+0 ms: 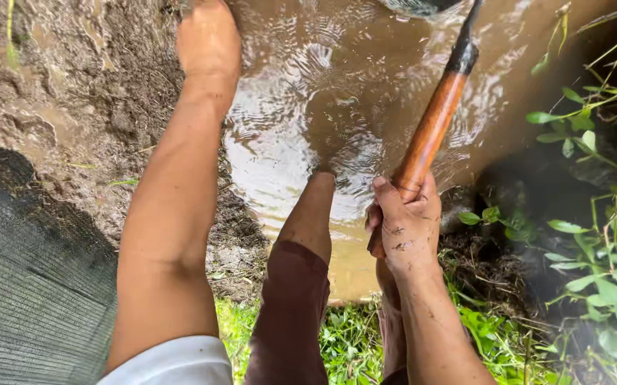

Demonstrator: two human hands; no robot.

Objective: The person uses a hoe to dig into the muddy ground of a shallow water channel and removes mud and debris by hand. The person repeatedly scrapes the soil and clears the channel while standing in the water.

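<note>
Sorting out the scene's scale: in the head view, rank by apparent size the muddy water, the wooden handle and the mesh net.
1. Muddy water
2. Mesh net, though it lies nearer the camera
3. Wooden handle, gripped by the right hand

bare arms, no watch or rings in view. left arm (169,214) bare to a short white sleeve (173,362) near the shoulder. right hand (407,227) and forearm flecked with dark mud, knuckles smudged. maroon-brown trouser leg (291,314) rolled above the knee, wet shin bare below it.
</note>
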